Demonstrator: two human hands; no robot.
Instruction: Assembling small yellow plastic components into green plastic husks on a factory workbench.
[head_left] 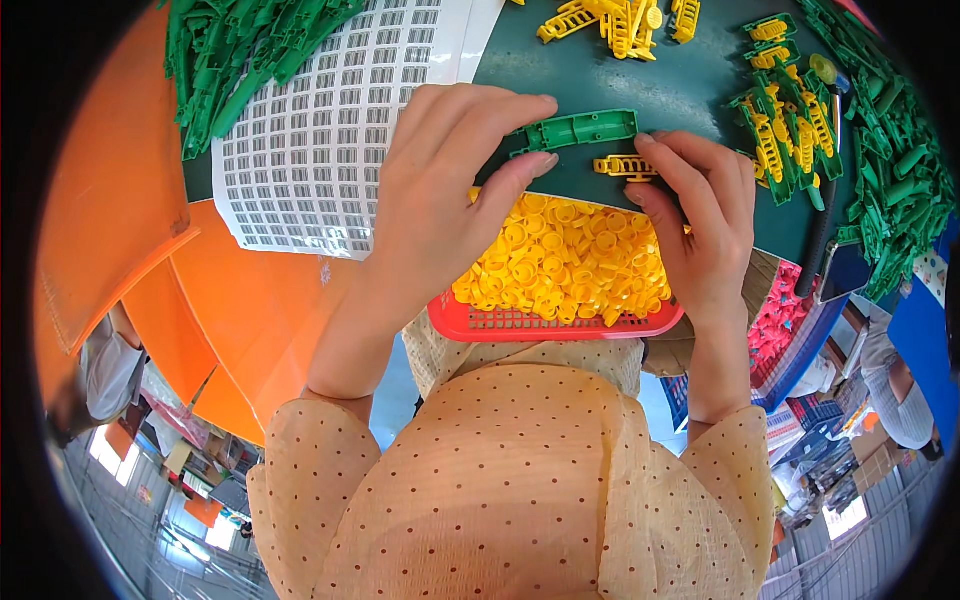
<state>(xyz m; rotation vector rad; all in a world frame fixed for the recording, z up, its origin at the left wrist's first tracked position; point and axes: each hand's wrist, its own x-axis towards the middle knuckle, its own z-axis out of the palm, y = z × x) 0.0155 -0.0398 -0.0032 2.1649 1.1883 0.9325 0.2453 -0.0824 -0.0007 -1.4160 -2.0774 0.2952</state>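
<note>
My left hand (450, 170) pinches one end of a long green plastic channel-shaped part (585, 129) between thumb and fingers, its hollow side showing. In my right hand (705, 195), thumb and forefinger grip a small yellow ladder-like plastic piece (622, 167), just below the green part and apart from it. My right fingertip is close to the green part's right end; whether it touches I cannot tell. Beneath both hands a red plastic basket (465, 325) holds a heap of small yellow ring-shaped pieces (570, 255).
A sheet of printed labels (310, 170) lies left, under a pile of green parts (250, 60). Loose yellow ladder pieces (630, 25) lie at the back. Green parts with yellow pieces in them (790, 120) sit right, beside a black-handled tool (825, 210) and more green parts (905, 160).
</note>
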